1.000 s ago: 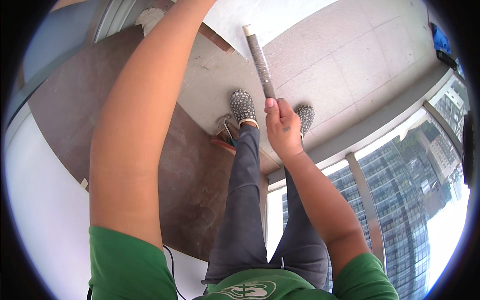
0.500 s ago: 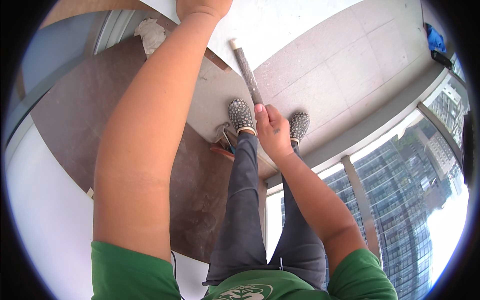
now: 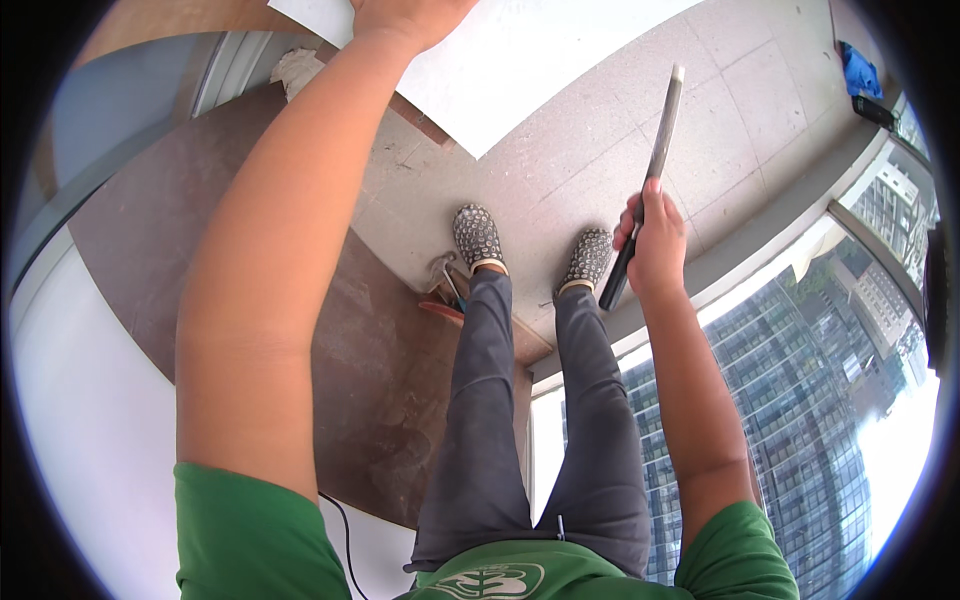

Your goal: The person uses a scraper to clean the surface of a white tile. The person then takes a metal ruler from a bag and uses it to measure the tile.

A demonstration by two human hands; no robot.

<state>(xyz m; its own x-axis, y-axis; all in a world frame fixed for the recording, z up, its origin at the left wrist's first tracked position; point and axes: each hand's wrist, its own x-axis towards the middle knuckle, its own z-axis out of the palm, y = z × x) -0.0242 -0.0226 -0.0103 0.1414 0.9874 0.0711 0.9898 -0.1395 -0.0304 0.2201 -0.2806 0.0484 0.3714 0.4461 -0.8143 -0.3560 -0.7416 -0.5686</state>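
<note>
My left hand (image 3: 415, 20) is at the top edge on a white board (image 3: 520, 75). Its fingers lie mostly out of the picture, so their grip is hidden. My right hand (image 3: 660, 238) is closed round the black handle of a long, slim file (image 3: 664, 135). The file's greyish shaft points up and away, with a pale tip, and the butt of the handle sticks out below my fist. It is held in the air to the right of the board, apart from it.
My patterned shoes (image 3: 478, 236) stand on the dusty tiled floor (image 3: 560, 170). Beside the left one lies a claw hammer (image 3: 440, 268), near a brown panel (image 3: 370, 400). Windows (image 3: 760, 400) line the right side. A blue item (image 3: 860, 72) lies at far right, crumpled paper (image 3: 296, 68) at upper left.
My right hand has swung right and slightly up with the file, away from the board's edge. The black handle now shows. My left hand has barely shifted, and the board's corner sits slightly further left.
</note>
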